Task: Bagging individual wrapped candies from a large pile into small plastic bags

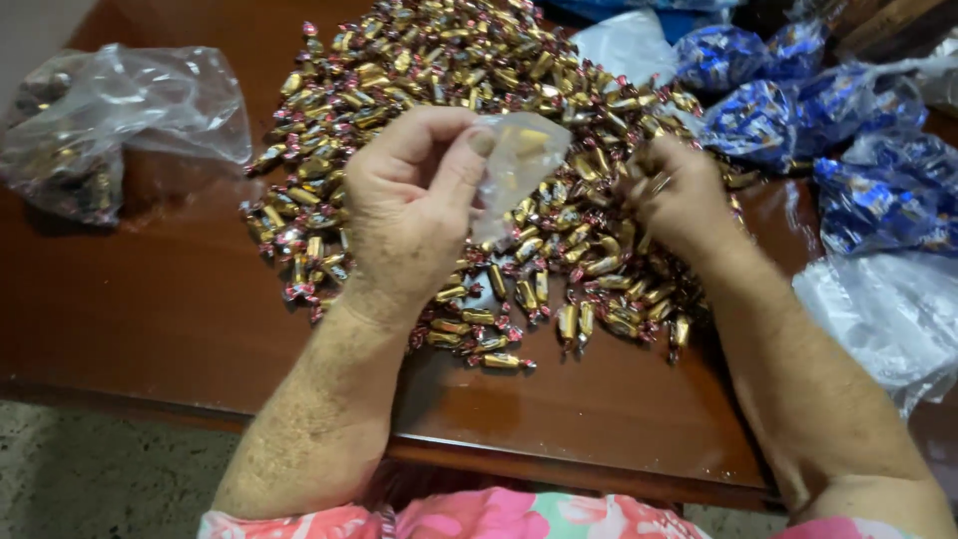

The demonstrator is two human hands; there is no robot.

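While candies (559, 250) lie loose, small bag (514, 170) gapes.

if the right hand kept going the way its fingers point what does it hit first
Probably the candy pile. The right hand reaches away from the person, fingers curled down among the wrapped candies, so more of them lie straight ahead. Whether the fingertips already touch them is unclear, since they are hidden.

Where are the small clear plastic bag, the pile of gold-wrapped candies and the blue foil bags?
small clear plastic bag (519, 165), head view, its middle.
pile of gold-wrapped candies (419, 60), head view, upper part.
blue foil bags (758, 120), head view, one bag's front.
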